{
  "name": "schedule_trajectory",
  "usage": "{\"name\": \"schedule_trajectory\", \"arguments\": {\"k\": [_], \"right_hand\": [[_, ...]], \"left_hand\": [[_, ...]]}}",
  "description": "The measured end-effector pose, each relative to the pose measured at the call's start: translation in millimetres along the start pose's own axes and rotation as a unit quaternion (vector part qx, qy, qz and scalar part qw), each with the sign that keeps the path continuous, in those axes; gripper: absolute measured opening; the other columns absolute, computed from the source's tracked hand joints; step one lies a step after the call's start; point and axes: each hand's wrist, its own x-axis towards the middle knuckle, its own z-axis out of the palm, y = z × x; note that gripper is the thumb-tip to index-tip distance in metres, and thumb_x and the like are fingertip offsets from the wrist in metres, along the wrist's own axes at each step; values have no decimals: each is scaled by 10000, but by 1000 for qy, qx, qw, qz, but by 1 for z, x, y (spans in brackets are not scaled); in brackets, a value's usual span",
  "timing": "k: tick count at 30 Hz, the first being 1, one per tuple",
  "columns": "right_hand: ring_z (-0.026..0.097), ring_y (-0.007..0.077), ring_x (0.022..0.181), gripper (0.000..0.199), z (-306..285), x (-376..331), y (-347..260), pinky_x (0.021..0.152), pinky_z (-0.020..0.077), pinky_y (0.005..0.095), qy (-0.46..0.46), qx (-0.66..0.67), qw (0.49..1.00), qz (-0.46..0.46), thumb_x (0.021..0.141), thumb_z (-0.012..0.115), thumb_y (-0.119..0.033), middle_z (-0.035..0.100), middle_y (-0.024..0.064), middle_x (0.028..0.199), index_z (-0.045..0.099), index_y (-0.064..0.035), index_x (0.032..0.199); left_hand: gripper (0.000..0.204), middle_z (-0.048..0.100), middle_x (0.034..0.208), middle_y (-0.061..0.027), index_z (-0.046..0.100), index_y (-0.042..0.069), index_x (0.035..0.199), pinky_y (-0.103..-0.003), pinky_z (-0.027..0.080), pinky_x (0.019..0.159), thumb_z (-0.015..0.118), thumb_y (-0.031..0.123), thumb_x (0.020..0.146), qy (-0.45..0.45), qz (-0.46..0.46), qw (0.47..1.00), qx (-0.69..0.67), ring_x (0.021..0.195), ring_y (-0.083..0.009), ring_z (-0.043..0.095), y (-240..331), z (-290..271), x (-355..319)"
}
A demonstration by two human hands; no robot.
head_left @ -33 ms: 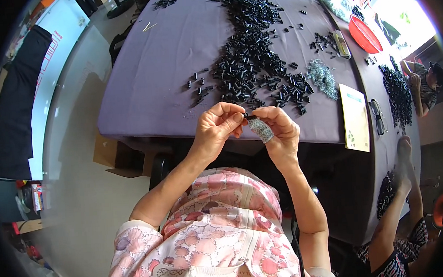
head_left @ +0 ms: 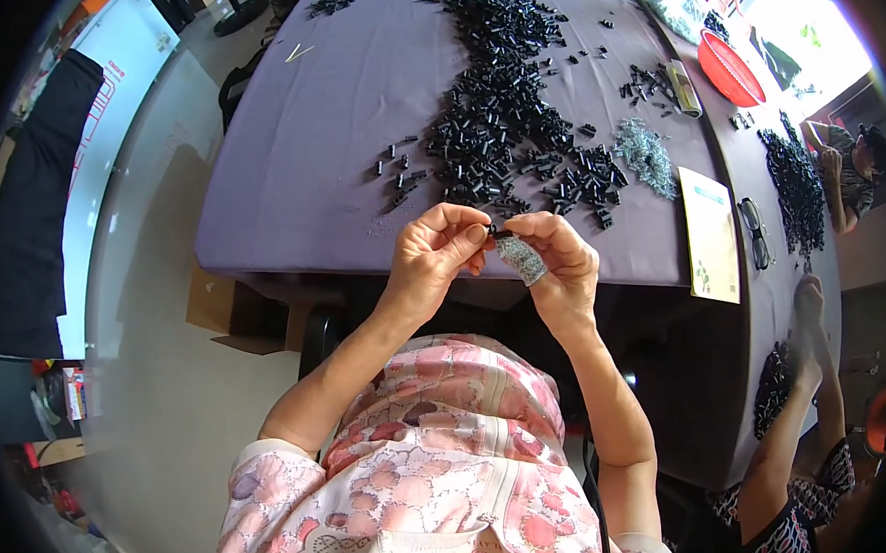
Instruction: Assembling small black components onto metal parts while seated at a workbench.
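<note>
Over the near edge of the table, my left hand (head_left: 424, 262) and my right hand (head_left: 569, 265) meet with thumbs and fingers pinched. A small black part (head_left: 499, 233) is held between their fingertips, mostly hidden by them. A grey speckled cover (head_left: 522, 260) wraps the thumb of my right hand. Just beyond my hands lies a long heap of small black tube-like parts (head_left: 499, 103), with several loose ones scattered to its left. To the right of the heap is a small pile of clear, pale greenish pieces (head_left: 643, 158).
A purple-grey cloth covers the table (head_left: 306, 153). At the right are a yellow booklet (head_left: 710, 237), eyeglasses (head_left: 756, 232) and a red basket (head_left: 731, 69). Other people sit along the right side, one with a bare foot (head_left: 810, 307) near more black parts. A cardboard box (head_left: 229, 308) stands below the table.
</note>
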Motion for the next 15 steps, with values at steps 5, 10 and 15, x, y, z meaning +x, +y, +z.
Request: {"name": "schedule_trajectory", "arguments": {"k": [5, 10, 15], "right_hand": [[590, 106, 880, 231, 0, -1, 4, 797, 467, 229, 5, 4, 1000, 8, 778, 551, 128, 603, 47, 945, 570, 35, 989], [582, 120, 919, 275, 1, -2, 4, 850, 449, 243, 8, 10, 1000, 15, 757, 500, 178, 585, 57, 962, 555, 44, 991], [600, 123, 886, 200, -5, 0, 12, 784, 496, 246, 0, 0, 1000, -16, 791, 575, 114, 589, 62, 977, 569, 35, 975]], "left_hand": [[109, 632, 760, -50, 593, 23, 964, -199, 453, 578, 583, 98, 885, -4, 16, 1000, 20, 627, -72, 543, -1, -1, 0], [103, 622, 741, -36, 594, 31, 953, -193, 445, 567, 588, 105, 882, -1, 1, 1000, 22, 618, -65, 538, 1, 0, -1], [99, 615, 730, -25, 597, 39, 954, -188, 444, 567, 590, 107, 883, -8, 16, 998, 58, 610, -59, 532, -1, 0, 0]]}}
